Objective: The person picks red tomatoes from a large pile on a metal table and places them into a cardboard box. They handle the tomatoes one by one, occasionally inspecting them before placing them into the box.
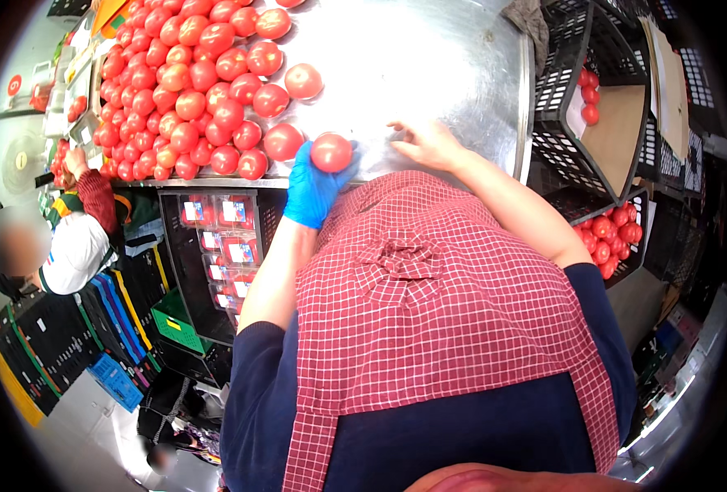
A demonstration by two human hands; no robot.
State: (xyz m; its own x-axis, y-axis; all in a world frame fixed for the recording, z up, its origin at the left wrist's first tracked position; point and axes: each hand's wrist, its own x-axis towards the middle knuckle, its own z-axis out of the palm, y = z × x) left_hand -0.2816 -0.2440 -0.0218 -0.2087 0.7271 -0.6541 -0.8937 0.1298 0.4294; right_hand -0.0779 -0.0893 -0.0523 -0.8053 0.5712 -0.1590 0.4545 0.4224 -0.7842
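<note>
In my left hand (pixel 314 190), covered by a blue glove, rests a single red tomato (pixel 331 152). It is held just above the near edge of the stainless steel table (pixel 425 61). My bare right hand (pixel 428 144) is over the table to the right of that tomato, fingers spread and holding nothing. A large heap of red tomatoes (pixel 185 98) covers the table's left side. Two loose tomatoes lie closest to my left hand: one tomato (pixel 284 142) right beside the glove, another tomato (pixel 304 81) farther back.
Right of the table, a tilted black crate (pixel 613 141) holds a few tomatoes; a lower crate contains several tomatoes (pixel 609 237). Below left, a black crate (pixel 206 307) holds packed tomato punnets (pixel 234 212). A co-worker (pixel 80 246) stands at the left, near stacked crates (pixel 49 344).
</note>
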